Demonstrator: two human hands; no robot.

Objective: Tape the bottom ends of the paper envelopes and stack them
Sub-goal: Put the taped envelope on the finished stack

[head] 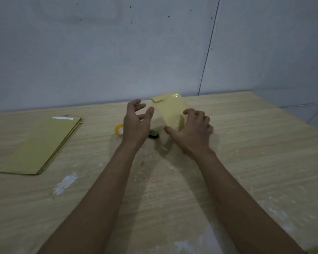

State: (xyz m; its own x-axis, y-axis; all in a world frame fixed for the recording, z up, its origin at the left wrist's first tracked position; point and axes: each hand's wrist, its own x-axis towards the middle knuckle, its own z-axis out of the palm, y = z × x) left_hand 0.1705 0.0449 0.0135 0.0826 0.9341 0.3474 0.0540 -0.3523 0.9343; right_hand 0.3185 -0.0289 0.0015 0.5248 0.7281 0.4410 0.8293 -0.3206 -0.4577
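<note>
Both hands reach over a pale wooden worktop [246, 143]: the right hand [193, 132] rests with curled fingers on a single yellow paper envelope [170, 110] lying flat near the far edge, its taped end glossy, while the left hand [135, 123] hovers just beside it, fingers spread and holding nothing. A yellow tape roll [119, 129] and a dark roll [153, 134] sit near the left hand. A stack of envelopes [42, 143] lies well apart at left.

Dim, flat indoor light, soft shadows beneath both forearms (slightly blurred), wide-angle bowing toward the edges.
</note>
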